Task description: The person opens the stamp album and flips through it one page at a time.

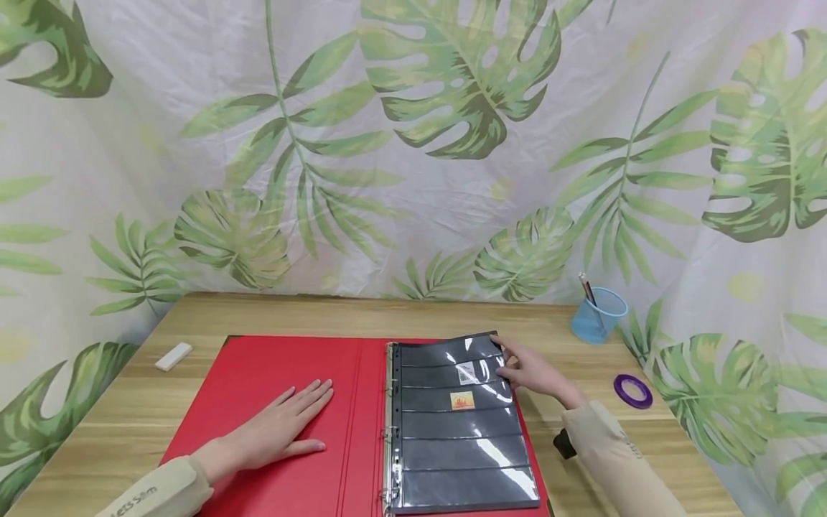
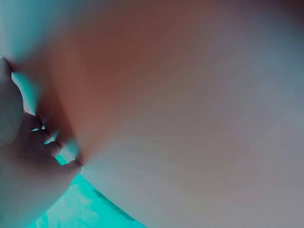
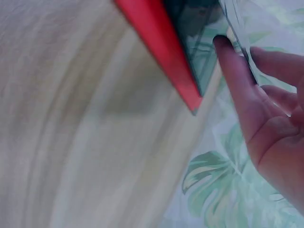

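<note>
One red binder [image 1: 284,362] lies spread at six o'clock on the table [image 1: 336,316]. On its three o'clock half is a glossy black page [image 1: 461,452] with six clear pockets, holding two small pieces: a greyish stamp [image 1: 466,373] above a yellow-orange stamp [image 1: 462,401]. The right hand [image 1: 536,372] has its grip pinching the page's edge at one o'clock; the left hand [image 1: 274,431] rests flat, fingers extended, on red cover. Around the binder: one white block [image 1: 173,357] toward ten, one blue cup [image 1: 589,327] at two, one purple roll [image 1: 619,392] at three.
</note>
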`<state>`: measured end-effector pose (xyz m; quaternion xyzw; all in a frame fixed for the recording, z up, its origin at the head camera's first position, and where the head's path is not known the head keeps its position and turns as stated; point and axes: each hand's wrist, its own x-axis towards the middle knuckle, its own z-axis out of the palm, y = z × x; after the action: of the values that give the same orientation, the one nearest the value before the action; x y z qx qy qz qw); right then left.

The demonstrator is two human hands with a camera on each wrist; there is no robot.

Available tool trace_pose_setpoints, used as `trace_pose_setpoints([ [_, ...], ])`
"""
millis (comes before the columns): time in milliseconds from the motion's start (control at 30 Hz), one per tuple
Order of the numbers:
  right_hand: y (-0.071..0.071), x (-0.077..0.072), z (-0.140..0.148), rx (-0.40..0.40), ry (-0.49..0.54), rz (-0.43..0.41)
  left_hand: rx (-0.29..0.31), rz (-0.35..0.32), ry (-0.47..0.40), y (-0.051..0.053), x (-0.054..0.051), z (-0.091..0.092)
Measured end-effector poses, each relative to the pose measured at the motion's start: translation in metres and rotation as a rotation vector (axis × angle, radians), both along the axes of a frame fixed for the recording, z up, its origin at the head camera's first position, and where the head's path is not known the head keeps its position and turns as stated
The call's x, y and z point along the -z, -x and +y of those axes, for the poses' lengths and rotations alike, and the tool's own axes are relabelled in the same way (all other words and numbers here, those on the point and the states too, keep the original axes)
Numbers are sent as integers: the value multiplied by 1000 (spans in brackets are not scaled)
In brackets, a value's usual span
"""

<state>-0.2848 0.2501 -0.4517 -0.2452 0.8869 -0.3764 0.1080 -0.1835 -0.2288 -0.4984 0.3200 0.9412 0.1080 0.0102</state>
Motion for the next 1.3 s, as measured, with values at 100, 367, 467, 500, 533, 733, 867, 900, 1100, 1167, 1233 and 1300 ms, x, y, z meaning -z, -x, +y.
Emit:
trace_pose_setpoints([
  [100, -2, -9, -2, 39, 45, -56, 1, 12, 5, 0, 0, -1],
  [367, -2, -32, -10, 176, 96, -142, -4, 10, -1, -3, -2, -1],
  [467, -2, -43, -12, 193, 81, -161, -5, 8, -1, -4, -2, -1],
  [500, -2, -47, -13, 200, 81, -167, -6, 7, -2, -4, -2, 0],
  [533, -2, -51, -14, 209, 85, -172, -6, 6, -2, -4, -2, 0],
  [733, 1, -73, -22, 249, 113, -161, -11, 1, 2, -4, -3, 0],
  [867, 3, -88, -31, 255, 121, -155, -7, 0, -4, -4, -2, 0],
  [900, 3, -92, -33, 252, 124, -156, -5, 0, -6, -4, -2, 0],
  [1100, 4, -116, -50, 237, 138, -174, -2, -12, -6, -3, -1, 0],
  [1167, 5, -125, -55, 232, 139, -181, -2, -19, -7, -3, -2, 0],
  [1233, 6, -132, -61, 230, 152, -194, -2, -27, -8, -2, -3, 0],
  [1300, 6, -138, -67, 226, 164, -206, -3, -35, -8, -2, -4, 0],
])
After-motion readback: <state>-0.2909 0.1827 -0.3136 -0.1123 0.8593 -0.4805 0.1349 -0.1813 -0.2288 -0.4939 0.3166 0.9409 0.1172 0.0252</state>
